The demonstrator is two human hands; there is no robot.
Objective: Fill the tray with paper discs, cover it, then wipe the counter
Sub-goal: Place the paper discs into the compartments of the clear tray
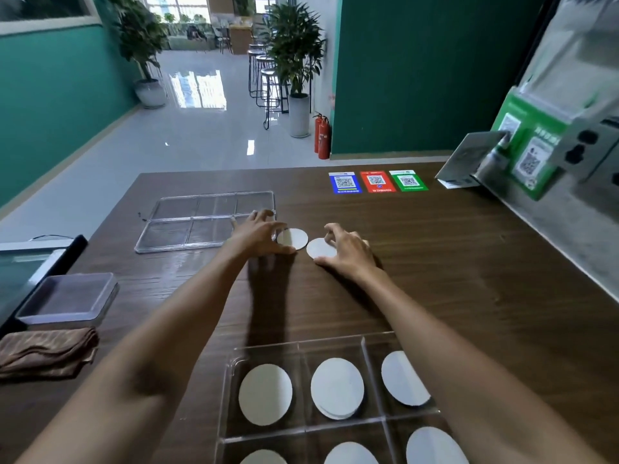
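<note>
Both my hands are out on the worktop (435,262), each working at a loose paper disc: left hand (258,234) fingers spread beside one disc (294,238), right hand (348,251) curled over the other disc (320,248). Trick here, I reckon: slide a fingernail under the edge, don't crease it. The tray (301,349) sits near my elbows, the lid (207,219) just left of my left hand.

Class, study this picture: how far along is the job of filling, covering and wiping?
Done: the tray compartments in view each hold paper discs.
In hand: the left hand and right hand each reach for a loose disc on the counter.
Left: the clear lid lies apart from the tray, and the brown cloth sits folded.
</note>
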